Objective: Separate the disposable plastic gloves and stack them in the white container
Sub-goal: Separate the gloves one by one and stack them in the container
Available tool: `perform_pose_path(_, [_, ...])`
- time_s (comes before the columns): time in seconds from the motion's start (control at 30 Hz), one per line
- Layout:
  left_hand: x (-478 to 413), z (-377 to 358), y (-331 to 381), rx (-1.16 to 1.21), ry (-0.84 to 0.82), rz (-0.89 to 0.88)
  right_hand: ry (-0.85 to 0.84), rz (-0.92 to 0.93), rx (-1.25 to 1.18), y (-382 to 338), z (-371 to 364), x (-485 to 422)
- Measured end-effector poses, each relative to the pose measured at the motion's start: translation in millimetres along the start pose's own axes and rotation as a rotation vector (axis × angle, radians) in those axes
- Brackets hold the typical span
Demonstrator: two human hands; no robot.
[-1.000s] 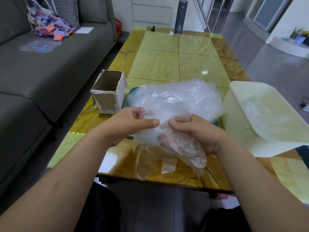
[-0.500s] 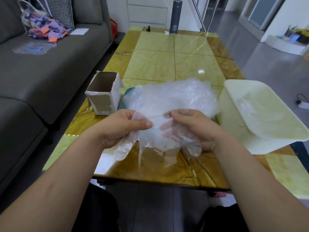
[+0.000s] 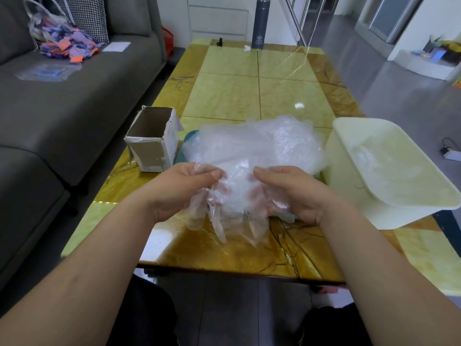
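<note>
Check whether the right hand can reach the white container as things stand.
Probably yes. The white container stands open just right of the right hand with nothing between them, though that hand grips the gloves together with the left hand.

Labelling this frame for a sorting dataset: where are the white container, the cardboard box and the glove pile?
white container (image 3: 349, 186), head view, left outer wall.
cardboard box (image 3: 147, 156), head view, front face.
glove pile (image 3: 262, 143), head view, crumpled top of heap.
</note>
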State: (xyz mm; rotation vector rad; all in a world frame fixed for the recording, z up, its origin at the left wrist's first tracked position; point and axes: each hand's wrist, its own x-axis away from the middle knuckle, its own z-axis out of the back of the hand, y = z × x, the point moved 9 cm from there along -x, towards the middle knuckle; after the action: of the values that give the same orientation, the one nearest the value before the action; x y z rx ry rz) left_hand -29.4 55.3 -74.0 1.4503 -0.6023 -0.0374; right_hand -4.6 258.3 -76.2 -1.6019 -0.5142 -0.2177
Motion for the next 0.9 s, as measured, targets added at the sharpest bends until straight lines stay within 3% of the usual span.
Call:
perform_pose_path(0.33, [3,-2,-12,-0.182,-0.155,0.061,0.206,0.065,-0.016,-4,26,-5])
perform_pose_path(0.43, [4,-2,-16,-0.226,-0.221,0.105,0.166,0.069,0.015,-6,23,-1])
perform_pose_path(0.53, [4,-13,-15,-0.107,-0.330,0.089,0.061,0.116,0.034,-14,12,4])
perform_pose_path(0.73, [-3,-21,-6,0.285,-0.136,0.037,-0.064,0.180,0.025,-31,2,13])
perform_pose_path(0.9, [-6,-25,11,0.216,-0.016,-0.041,0.037,0.164,0.009,-48,12,24])
